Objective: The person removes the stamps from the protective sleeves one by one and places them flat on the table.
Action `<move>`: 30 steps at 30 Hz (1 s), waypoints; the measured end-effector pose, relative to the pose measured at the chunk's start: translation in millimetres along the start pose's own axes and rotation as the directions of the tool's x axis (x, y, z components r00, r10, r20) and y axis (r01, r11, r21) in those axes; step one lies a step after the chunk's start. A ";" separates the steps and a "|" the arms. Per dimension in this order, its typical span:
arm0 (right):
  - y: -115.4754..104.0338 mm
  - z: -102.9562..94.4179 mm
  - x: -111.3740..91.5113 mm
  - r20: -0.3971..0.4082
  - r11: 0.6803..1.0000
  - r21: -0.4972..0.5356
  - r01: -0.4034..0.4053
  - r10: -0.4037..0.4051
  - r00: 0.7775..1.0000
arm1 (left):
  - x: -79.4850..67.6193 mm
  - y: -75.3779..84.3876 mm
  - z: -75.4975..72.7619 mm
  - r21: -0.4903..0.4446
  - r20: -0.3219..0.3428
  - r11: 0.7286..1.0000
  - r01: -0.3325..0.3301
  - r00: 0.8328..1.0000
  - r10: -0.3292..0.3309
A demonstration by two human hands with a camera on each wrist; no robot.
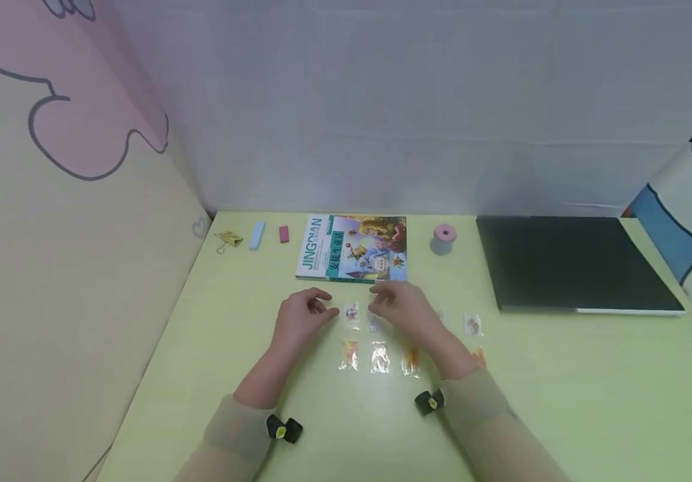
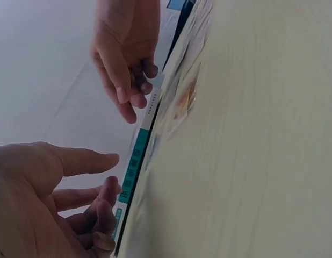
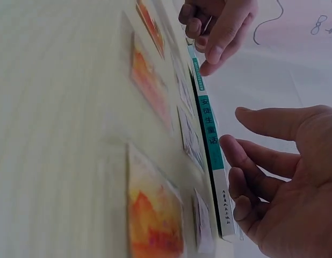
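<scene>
My left hand [image 1: 305, 316] hovers left of the rows of small clear packets, thumb and fingers apart and nothing between them. Over the back row is my right hand [image 1: 404, 309], its fingers loosely bent and empty, partly hiding the packets beneath. Between the hands lies a packet [image 1: 352, 314] with a small printed picture inside. The front row includes an orange packet [image 1: 349, 354], a pale packet [image 1: 380, 357] and another orange packet [image 1: 410, 361]. In the right wrist view, a packet with an orange picture [image 3: 155, 215] shows up close, beside the right hand [image 3: 284, 172].
Behind the hands lies an illustrated book [image 1: 352, 248]. A gold clip-like item [image 1: 229, 239], a light blue bar [image 1: 257, 235] and a dark pink block [image 1: 284, 233] lie back left. A pink-topped roll [image 1: 444, 235] and a black flat panel [image 1: 575, 264] are to the right.
</scene>
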State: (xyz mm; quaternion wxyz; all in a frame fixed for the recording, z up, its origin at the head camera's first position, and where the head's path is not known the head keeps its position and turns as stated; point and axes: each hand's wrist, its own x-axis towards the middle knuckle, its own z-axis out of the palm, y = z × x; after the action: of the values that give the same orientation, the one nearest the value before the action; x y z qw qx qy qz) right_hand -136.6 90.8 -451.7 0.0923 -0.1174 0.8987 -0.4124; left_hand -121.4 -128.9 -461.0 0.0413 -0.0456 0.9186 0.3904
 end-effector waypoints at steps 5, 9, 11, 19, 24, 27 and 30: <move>1.3 11.8 14.5 0.061 0.999 -0.032 0.002 0.000 0.998 | 11.2 -4.8 4.2 -0.025 0.036 1.000 -0.002 0.999 0.003; 4.6 21.0 19.4 0.093 0.999 -0.044 -0.008 0.012 0.996 | 15.6 -8.0 9.1 -0.006 0.059 1.000 0.004 0.998 -0.004; 5.4 24.2 20.8 0.098 0.997 -0.073 -0.005 0.013 0.995 | 16.3 -8.9 11.2 0.007 0.063 1.000 0.005 0.998 -0.006; 0.9 27.2 24.1 0.073 0.975 -0.220 0.038 -0.023 0.997 | 15.9 -6.9 16.7 0.042 0.061 0.998 -0.036 0.998 0.033; -0.6 27.7 24.2 0.081 0.966 -0.251 0.065 -0.046 0.996 | 16.2 -5.2 18.1 0.042 0.079 0.996 -0.077 0.994 0.074; -1.0 28.2 24.5 0.074 0.963 -0.260 0.077 -0.060 0.995 | 16.2 -4.5 18.6 0.039 0.081 0.994 -0.104 0.992 0.101; -1.2 29.1 25.0 0.053 0.956 -0.281 0.087 -0.076 0.996 | 17.2 -5.5 20.4 0.048 0.083 0.991 -0.129 0.989 0.124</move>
State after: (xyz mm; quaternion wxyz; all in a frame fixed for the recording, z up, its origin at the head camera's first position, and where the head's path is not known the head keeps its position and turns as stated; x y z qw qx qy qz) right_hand -152.7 61.9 -471.2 0.0762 -0.1748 0.9406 -0.2808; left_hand -137.0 -118.9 -480.9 0.0541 0.0294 0.9274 0.3691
